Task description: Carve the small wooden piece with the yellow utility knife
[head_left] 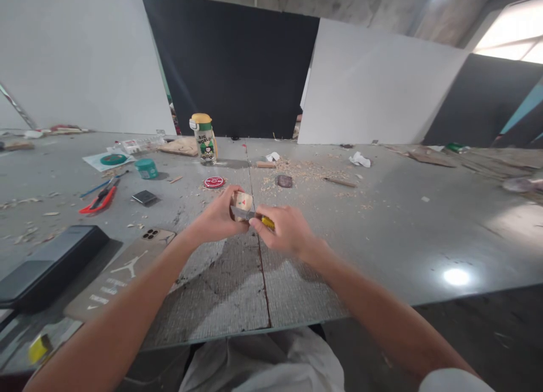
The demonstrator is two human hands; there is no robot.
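My left hand (219,218) is closed around a small pale wood block (244,201) with red and blue marks on its face. A yellow-handled utility knife (267,222) is gripped in my right hand (285,228). Its grey blade lies across the near side of the block, close to my left thumb. Both hands are above the table's middle seam. Just beyond them lies a round red tin lid (214,182). Behind my right hand sits a dark brownish block (284,181) among wood shavings (307,171).
A yellow-capped drink bottle (204,140) stands at the back. On the left are a green jar (146,168), red-handled pliers (102,197), a phone (123,267) and a long dark case (55,262). A thin carving tool (340,182) lies right. The table's front edge is near my lap.
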